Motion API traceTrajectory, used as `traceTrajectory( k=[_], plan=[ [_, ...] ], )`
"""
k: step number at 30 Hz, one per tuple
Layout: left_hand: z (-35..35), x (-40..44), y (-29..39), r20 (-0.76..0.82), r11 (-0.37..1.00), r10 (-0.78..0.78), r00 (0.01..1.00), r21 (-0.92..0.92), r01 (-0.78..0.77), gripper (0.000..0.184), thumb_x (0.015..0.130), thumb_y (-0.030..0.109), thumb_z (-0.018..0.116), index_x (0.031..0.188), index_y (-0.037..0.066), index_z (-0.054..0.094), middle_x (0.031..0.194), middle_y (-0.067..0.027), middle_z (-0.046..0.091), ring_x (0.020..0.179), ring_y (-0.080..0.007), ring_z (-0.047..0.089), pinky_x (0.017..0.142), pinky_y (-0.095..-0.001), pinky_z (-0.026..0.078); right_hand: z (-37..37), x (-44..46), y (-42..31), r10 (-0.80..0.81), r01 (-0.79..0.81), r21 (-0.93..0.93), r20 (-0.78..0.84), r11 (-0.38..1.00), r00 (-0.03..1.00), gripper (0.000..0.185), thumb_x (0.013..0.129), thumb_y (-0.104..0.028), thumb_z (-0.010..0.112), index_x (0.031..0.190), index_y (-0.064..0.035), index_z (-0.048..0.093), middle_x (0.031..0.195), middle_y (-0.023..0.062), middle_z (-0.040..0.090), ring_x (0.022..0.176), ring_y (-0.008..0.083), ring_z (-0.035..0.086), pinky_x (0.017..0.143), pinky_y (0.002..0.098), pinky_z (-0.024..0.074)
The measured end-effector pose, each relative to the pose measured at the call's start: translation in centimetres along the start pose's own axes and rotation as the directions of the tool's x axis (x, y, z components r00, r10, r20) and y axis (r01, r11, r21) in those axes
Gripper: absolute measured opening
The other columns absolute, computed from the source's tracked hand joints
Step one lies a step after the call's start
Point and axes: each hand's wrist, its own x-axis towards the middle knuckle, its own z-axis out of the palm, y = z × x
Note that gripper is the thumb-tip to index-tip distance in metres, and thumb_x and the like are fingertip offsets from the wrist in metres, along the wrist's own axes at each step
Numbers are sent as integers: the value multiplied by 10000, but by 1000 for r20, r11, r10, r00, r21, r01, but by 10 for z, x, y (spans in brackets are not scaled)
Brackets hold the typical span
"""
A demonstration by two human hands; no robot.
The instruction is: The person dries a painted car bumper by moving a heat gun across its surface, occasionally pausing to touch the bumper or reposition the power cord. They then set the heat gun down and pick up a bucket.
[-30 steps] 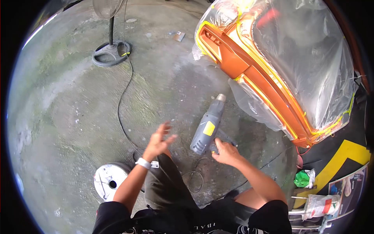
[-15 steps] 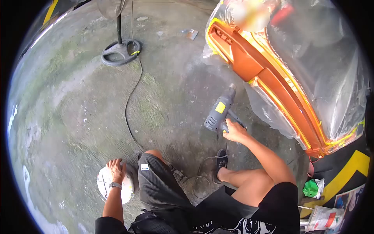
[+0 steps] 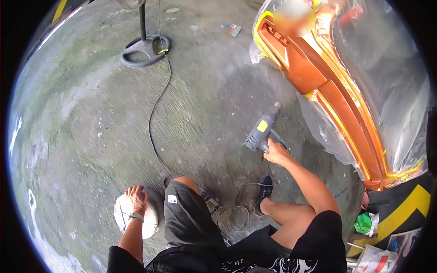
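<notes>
Right hand grips the heat gun; left hand spreads over the tub, seemingly positioning; next calls for steadiness.

The stained concrete floor bears a grey fan base, a dark cable, a flat packet, a white-topped bucket and a black shoe.

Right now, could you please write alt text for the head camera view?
A person's right hand grips a grey heat gun, while the left hand rests on a round white object. At upper right, yellow tape and clear plastic sheeting border an orange panel.
</notes>
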Motion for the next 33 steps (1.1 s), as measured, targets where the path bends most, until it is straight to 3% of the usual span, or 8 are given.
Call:
traceTrajectory(
  k=[3, 12, 15, 18, 19, 23, 28, 33],
  plan=[
    [-1, 0, 1, 28, 1000, -2, 1000, 13, 2, 250, 748, 291, 685, 900, 93, 669, 923, -78, 657, 956, -285, 581, 926, -426, 387, -21, -17, -22, -49, 58, 134, -69, 989, 996, 659, 839, -317, 680, 1362, -42, 388, 1157, 252, 654, 1104, 418, 629, 935, 505, 495],
    [-7, 0, 5, 49, 999, -8, 999, 40, 6, 272, 754, 292, 674, 946, 99, 664, 954, -82, 646, 987, -285, 575, 943, -431, 381, -105, 3, -99, -162, 225, 212, -278, 951, 947, 634, 799, -313, 697, 1283, 16, 454, 1094, 299, 648, 1020, 426, 648, 874, 471, 512],
    [-8, 0, 6, 69, 1000, -10, 998, 18, 8, 280, 748, 289, 671, 951, 97, 659, 955, -89, 642, 988, -292, 574, 952, -448, 379, -112, 36, -122, -163, 220, 164, -303, 962, 939, 586, 815, -331, 678, 1255, -10, 460, 1054, 229, 683, 951, 352, 692, 829, 451, 540],
    [-10, 0, 6, 69, 1000, 6, 998, 18, -7, 286, 749, 293, 670, 956, 97, 654, 962, -90, 640, 993, -295, 571, 961, -451, 379, -128, 61, -148, -139, 197, 226, -250, 954, 958, 559, 811, -321, 683, 1222, -5, 474, 1050, 218, 685, 889, 333, 703, 778, 442, 548],
    [-10, 0, 6, 69, 1000, 3, 998, 19, -4, 286, 749, 293, 670, 956, 97, 654, 962, -90, 640, 993, -295, 571, 961, -451, 379, -131, 67, -154, -175, 244, 262, -263, 934, 949, 549, 804, -303, 685, 1210, 2, 478, 975, 200, 696, 779, 299, 706, 685, 420, 551],
    [-8, -1, 5, 82, 1000, -4, 997, 3, 3, 291, 752, 301, 670, 958, 97, 648, 969, -90, 635, 1004, -298, 563, 969, -452, 376, -143, 95, -177, -248, 347, 289, -328, 892, 912, 539, 787, -279, 683, 1194, 9, 479, 798, 151, 693, 618, 244, 678, 546, 377, 528],
    [-7, -1, 3, 83, 1000, 14, 996, 13, -15, 283, 751, 305, 671, 940, 97, 643, 948, -90, 624, 991, -300, 559, 952, -451, 379, -176, 89, -209, -290, 426, 359, -373, 831, 881, 513, 776, -256, 698, 1168, 6, 494, 806, 147, 689, 609, 225, 678, 545, 362, 532],
    [-2, -4, 0, 43, 999, 39, 998, 0, -39, 281, 750, 311, 675, 930, 96, 646, 926, -91, 619, 977, -306, 558, 939, -453, 378, -209, 77, -223, -369, 573, 528, -447, 627, 815, 414, 773, -199, 702, 1099, -27, 514, 816, 104, 651, 597, 182, 656, 526, 333, 545]
  ],
)
